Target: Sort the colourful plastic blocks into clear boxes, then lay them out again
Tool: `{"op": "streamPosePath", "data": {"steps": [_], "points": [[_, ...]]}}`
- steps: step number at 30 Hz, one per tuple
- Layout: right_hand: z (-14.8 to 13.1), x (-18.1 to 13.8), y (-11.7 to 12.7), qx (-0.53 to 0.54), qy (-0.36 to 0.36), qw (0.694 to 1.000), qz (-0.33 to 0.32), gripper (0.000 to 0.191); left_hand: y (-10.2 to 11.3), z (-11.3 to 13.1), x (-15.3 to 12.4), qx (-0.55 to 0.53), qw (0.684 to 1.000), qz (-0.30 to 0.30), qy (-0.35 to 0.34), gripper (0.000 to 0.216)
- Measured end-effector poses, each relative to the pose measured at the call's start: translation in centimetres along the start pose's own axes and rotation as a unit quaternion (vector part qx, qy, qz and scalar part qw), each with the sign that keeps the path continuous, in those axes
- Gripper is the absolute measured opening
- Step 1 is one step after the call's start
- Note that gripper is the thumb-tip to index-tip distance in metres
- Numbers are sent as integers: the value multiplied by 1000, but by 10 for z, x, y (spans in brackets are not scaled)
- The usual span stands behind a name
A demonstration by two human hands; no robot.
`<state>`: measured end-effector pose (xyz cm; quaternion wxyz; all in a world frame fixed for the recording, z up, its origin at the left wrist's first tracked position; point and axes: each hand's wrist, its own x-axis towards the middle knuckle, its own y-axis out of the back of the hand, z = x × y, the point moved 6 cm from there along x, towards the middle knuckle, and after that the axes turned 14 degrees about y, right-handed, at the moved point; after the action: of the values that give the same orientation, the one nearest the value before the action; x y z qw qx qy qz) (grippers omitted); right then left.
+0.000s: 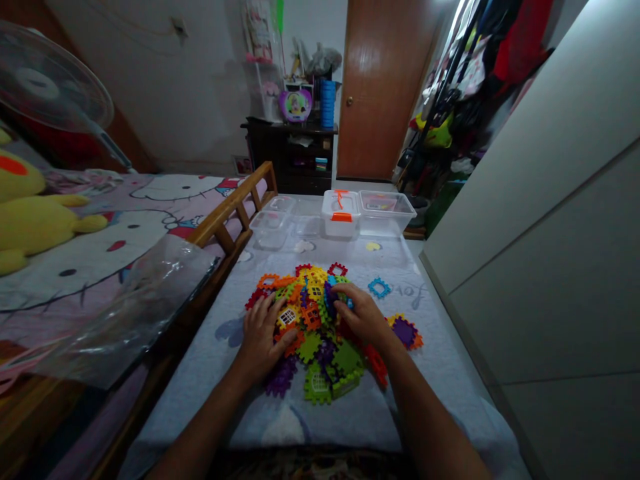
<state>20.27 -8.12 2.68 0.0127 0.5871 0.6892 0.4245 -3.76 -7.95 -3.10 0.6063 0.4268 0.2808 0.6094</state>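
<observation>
A heap of colourful plastic building blocks [310, 346] with toothed edges lies on the pale blue cloth. My left hand [263, 333] rests on the heap's left side with its fingers apart, beside a white window-pattern block [287, 318]. At the heap's right side, the fingers of my right hand [361, 312] curl against a dark purple block [329, 300]; the palm side is hidden. Nearest me lie green blocks [349, 359] and a purple block [281, 379]. A blue square frame [379, 288] and a purple-centred block [404, 331] lie to the right.
Behind the heap stand a lidded clear box [341, 227] with orange latches, an uncovered clear bin [385, 217] and another clear container [271, 230]. A wooden rail [225, 220] runs along the left, by a bed with a plastic bag [145, 307]. White cabinet panels [540, 267] flank the right.
</observation>
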Motion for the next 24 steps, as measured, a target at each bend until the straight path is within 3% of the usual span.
{"op": "streamPosePath", "data": {"steps": [5, 7, 9, 12, 15, 19, 24], "points": [[27, -28, 60, -43, -93, 992, 72, 33, 16, 15, -14, -2, 997, 31, -66, 71], [39, -49, 82, -73, -136, 987, 46, 42, 21, 27, -25, 5, 993, 30, -114, 81], [46, -72, 89, -80, -159, 984, -25, 59, 22, 43, -40, 20, 984, 15, -175, 88], [52, -105, 79, -85, -182, 972, -124, 87, 15, 72, -66, 41, 958, -19, -283, 86], [57, -122, 56, -113, -197, 961, -157, 101, 2, 97, -82, 62, 930, -48, -359, 76], [57, -110, 33, -107, -145, 978, -106, 88, -12, 113, -78, 78, 923, -36, -375, 59], [47, -78, 27, -33, -69, 997, -21, 56, -19, 115, -63, 79, 941, 5, -328, 52]]}}
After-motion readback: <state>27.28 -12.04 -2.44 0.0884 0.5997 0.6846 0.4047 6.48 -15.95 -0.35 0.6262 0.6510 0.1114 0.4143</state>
